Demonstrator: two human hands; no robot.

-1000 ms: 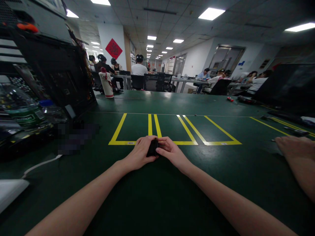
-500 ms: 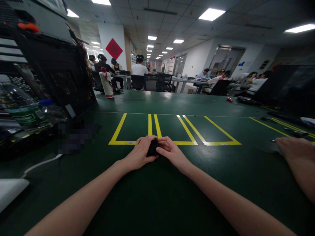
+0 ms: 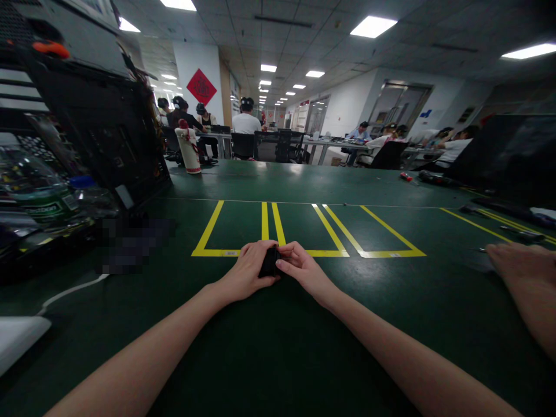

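A small black object point(image 3: 270, 262), boxy in outline, sits between my two hands at the front line of the taped frames; its kind cannot be made out. My left hand point(image 3: 249, 267) wraps round its left side, thumb in front and fingers over the top. From the right, my right hand point(image 3: 302, 267) pinches the object's edge with thumb and fingertips. The fingers hide much of it. Yellow tape point(image 3: 317, 253) marks outlines on the green table point(image 3: 269, 347) just beyond my hands.
At the right edge is another person's hand point(image 3: 521, 269) near dark tools point(image 3: 521, 233). A computer case point(image 3: 108, 133), a green-labelled bottle point(image 3: 46, 202) and a white cable point(image 3: 73, 291) lie left. A cream cylinder point(image 3: 188, 150) stands at the back; people sit at farther tables.
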